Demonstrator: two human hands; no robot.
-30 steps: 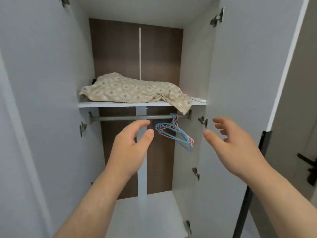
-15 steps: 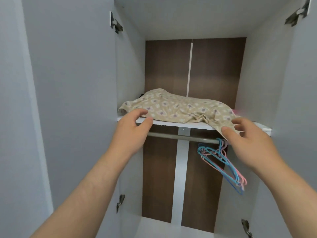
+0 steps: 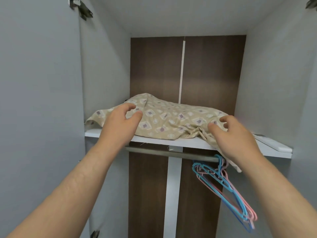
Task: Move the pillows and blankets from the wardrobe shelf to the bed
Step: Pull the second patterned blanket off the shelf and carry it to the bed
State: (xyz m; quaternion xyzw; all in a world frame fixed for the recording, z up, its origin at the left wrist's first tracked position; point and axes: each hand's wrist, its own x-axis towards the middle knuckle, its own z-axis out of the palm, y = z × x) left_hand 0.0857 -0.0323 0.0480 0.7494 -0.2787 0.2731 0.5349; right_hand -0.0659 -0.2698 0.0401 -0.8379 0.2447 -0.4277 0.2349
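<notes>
The bedding (image 3: 171, 121), a beige patterned bundle that may be a pillow under a blanket, lies on the wardrobe shelf (image 3: 154, 140) with its long axis running side to side, from about 9 o'clock to 3 o'clock across the view. Its right corner spills over the shelf's front edge and hangs down toward 5 o'clock, just above the rail (image 3: 164, 152) and the hangers (image 3: 226, 184).

The left hand (image 3: 120, 125) sits over the bundle's left end, fingers curled and apart from the thumb, apparently just off or barely touching the cloth; contact cannot be told for certain. The right hand (image 3: 235, 136) is over the right end, where the fabric bunches and drops off the edge, fingers likewise spread and arched, closed on nothing yet. So each grip is open, one at each end of the long axis, and neither has clamped.

From either hand, the bulk of the bundle lies forward at 12 o'clock and inward toward the middle. The hands look about equally near, the right perhaps closer to cloth because of the overhang. The coming move seems to be closing on both ends and drawing the bundle back toward 6 o'clock, off the shelf. The dangling corner could snag the hangers on the way out.
</notes>
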